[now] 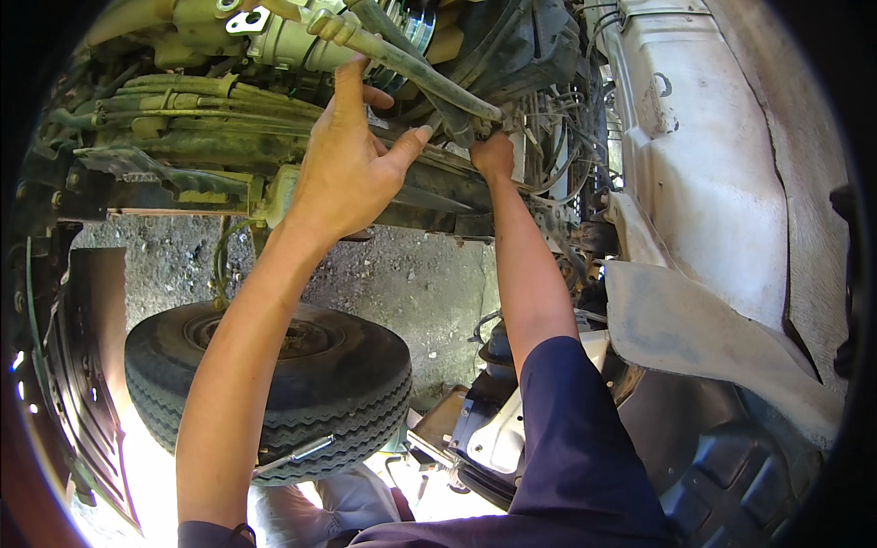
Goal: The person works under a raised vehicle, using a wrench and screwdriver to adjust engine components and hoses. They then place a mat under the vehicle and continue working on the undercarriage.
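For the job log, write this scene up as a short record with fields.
Left hand: open, fingers spread, close to the silvery metal unit; contact unclear
Right hand: at the lower end of the grey pipe; fingers hidden, grip unclear
Lower left: dark treaded tyre, partly behind the left forearm
Right side: large pale panel
Ground: rough, grey

Left hand (pixel 352 172), fingers spread, near pipe (pixel 416 69); right hand (pixel 494 157) at pipe's end; tire (pixel 352 370) below.
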Tool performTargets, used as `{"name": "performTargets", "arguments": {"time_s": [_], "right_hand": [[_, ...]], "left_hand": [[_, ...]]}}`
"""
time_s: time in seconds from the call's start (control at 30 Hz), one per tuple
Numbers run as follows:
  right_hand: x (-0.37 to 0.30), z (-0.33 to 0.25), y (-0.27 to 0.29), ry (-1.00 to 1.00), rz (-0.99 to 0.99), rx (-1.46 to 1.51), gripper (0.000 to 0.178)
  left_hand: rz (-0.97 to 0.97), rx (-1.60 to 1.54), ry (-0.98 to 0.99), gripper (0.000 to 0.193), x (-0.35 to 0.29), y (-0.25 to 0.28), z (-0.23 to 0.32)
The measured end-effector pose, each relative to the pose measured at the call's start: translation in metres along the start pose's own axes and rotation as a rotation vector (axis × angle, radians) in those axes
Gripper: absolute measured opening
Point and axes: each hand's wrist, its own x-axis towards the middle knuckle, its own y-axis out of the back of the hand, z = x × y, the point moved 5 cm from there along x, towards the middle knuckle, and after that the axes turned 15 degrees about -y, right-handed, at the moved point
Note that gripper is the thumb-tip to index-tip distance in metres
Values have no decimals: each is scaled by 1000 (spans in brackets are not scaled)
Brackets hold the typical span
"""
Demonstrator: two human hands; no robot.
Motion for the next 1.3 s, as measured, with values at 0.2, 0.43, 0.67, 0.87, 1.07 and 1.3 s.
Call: {"name": "performTargets", "arguments": {"time_s": [0.2, 0.43, 0.67, 0.87, 1.07, 1.3], "right_hand": [[2, 1, -3, -4, -12, -12, 50], [11, 4, -9, 46, 8, -21, 53], [10, 3, -9, 41, 32, -18, 52], [7, 2, -6, 55, 36, -2, 50], [6, 2, -6, 33, 9, -17, 51], [5, 0, -5, 45, 10, -22, 51]], "left_hand": [[3, 3, 10, 88, 0, 0, 2], [8, 2, 13, 87, 0, 0, 3], [-2, -4, 4, 85, 0, -1, -1], [-6, 15, -4, 84, 0, -1, -2], [-6, 16, -4, 84, 0, 0, 0], [3, 28, 12, 82, -1, 0, 3]]}}
